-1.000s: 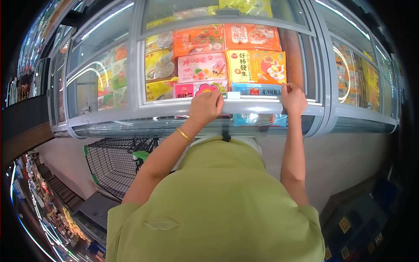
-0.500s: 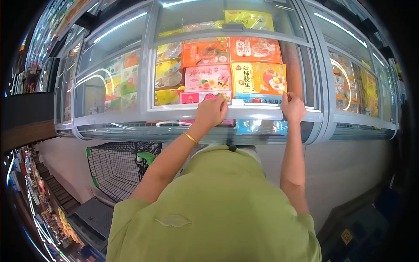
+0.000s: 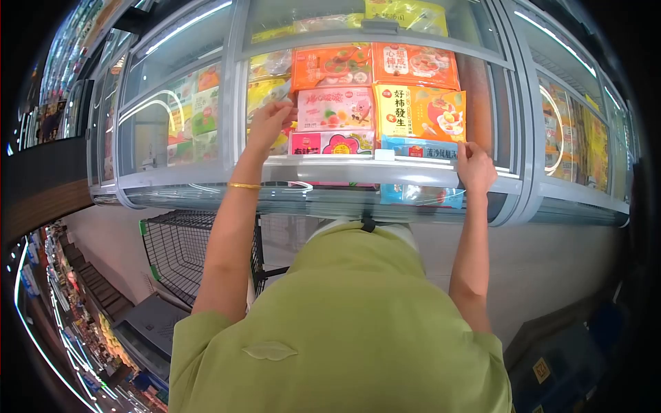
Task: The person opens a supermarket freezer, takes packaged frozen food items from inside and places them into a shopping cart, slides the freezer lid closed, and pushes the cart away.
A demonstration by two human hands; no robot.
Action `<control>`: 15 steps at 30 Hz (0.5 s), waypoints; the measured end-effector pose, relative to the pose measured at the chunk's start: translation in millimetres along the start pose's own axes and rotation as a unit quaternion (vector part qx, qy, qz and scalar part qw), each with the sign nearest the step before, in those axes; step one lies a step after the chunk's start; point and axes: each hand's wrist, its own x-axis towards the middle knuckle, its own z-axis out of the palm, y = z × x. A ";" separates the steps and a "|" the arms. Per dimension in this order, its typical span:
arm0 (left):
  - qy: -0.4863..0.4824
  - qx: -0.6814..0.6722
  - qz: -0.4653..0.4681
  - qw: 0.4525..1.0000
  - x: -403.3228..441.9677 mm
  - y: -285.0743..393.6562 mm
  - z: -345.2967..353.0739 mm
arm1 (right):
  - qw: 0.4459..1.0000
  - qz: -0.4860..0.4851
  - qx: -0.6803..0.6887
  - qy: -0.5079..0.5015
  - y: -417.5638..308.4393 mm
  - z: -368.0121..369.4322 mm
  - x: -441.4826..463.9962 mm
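The left hand [image 3: 270, 127], its wrist circled by a gold bracelet [image 3: 244, 186], was held past the front rim [image 3: 330, 169] of a chest freezer [image 3: 172, 176], palm turned down, with thumb and fingers loosely parted and nothing between them. Its fingertips overlapped the left edge of a pink printed packet [image 3: 335, 110]; whether that packet was touched could not be told. The right hand [image 3: 476, 168] was placed at the rim's right part, fingers curled, just beside a blue packet [image 3: 413, 147]; whether the rim was gripped could not be made out. The step in hand was judged to be a reach among the packets with the left hand, the right being kept at the edge. For the pink packet to be taken, a lower hand and a pinch on its near edge would be called for, clear of its neighbours. Below it a magenta packet with a flower [image 3: 330, 143] was seen, to its left yellow bags [image 3: 260, 93], to its right a yellow-and-orange packet [image 3: 430, 113], and behind these two orange packets [image 3: 415, 67]. Farther back, more packets were covered by a sliding glass lid [image 3: 380, 26]. Nearer the wearer's green shirt [image 3: 337, 303], a wire shopping cart [image 3: 182, 255] was parked at the left.
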 end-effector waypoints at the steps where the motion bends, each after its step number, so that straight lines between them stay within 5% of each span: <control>1: -0.003 -0.003 -0.003 1.000 5.6 -2.3 -2.9 | 1.000 0.007 -0.002 -0.005 -2.6 -1.2 -1.2; 5: 0.004 0.078 -0.014 0.997 35.9 -18.2 -4.1 | 0.998 -0.006 -0.020 -0.064 -8.1 2.2 10.5; 7: -0.089 0.238 -0.004 0.967 53.7 -38.8 -4.3 | 0.993 -0.047 -0.001 -0.112 -21.8 2.6 6.6; 9: -0.115 0.316 0.011 0.942 81.1 -58.9 -4.7 | 0.949 -0.158 0.134 -0.236 -49.2 7.3 22.3; 11: -0.147 0.487 -0.008 0.861 88.1 -74.4 -0.9 | 0.929 -0.215 0.152 -0.259 -76.5 31.8 37.3; 15: -0.229 0.573 -0.040 0.785 97.6 -89.1 10.8 | 0.885 -0.315 0.074 -0.334 -140.8 81.6 64.1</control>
